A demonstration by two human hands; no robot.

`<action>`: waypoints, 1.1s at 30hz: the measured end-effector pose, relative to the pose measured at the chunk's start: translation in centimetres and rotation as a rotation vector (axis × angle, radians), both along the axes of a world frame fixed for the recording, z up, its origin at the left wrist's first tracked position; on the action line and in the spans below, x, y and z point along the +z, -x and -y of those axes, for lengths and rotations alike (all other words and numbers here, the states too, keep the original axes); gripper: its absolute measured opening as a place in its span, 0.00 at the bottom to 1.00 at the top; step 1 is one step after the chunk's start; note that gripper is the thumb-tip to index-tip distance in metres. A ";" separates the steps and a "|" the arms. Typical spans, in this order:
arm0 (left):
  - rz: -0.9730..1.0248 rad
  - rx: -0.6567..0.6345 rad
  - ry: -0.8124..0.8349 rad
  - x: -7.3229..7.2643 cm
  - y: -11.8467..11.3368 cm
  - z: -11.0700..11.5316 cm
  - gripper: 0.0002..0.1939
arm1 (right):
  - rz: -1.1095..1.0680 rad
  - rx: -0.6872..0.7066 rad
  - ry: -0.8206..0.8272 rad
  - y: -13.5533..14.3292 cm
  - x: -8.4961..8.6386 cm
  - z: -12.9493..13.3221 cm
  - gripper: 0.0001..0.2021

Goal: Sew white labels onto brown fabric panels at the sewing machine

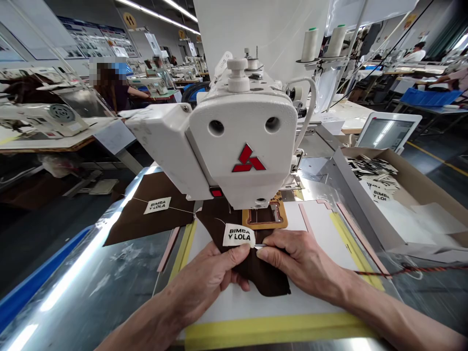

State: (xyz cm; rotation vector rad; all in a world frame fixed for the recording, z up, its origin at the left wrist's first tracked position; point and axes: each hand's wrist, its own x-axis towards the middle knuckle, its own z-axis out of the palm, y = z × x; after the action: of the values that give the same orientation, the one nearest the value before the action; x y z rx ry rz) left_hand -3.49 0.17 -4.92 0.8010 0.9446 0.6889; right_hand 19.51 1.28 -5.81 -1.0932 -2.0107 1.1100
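Directly in front of the sewing machine (pixel 243 124), the left hand (pixel 214 268) pinches the brown fabric piece (pixel 265 279) at its white label (pixel 237 235), and the right hand (pixel 302 256) pinches a slim indistinct item (pixel 259 246).

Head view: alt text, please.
A person's left hand holds a brown cloth with a white label, right hand beside the label, before a white sewing machine. Another labelled brown cloth lies at left; a box of labels stands at right.

The held panel (pixel 268 280) is matt brown cloth; the table (pixel 137 275) (glossy along its left edge) looks smooth metal.
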 end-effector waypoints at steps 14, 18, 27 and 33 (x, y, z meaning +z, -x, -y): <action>-0.010 -0.014 -0.004 0.0 -0.2 -0.2 0.16 | -0.041 -0.009 -0.022 0.1 0.1 0.1 0.16; -0.018 -0.014 -0.017 0.1 -0.2 -0.1 0.19 | 0.003 -0.012 -0.003 0.0 0.2 0.1 0.16; -0.027 -0.028 -0.021 0.1 -0.1 0.0 0.20 | 0.014 0.033 -0.037 0.0 0.2 0.1 0.18; -0.076 -0.013 -0.038 0.0 -0.3 0.2 0.22 | 0.020 -0.044 -0.006 -0.2 0.5 0.4 0.14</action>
State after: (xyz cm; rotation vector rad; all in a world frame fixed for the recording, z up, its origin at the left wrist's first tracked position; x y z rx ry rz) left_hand -3.17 -0.01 -4.93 0.8707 0.9964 0.6707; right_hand 19.70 0.87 -5.33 -1.1446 -1.9944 1.0737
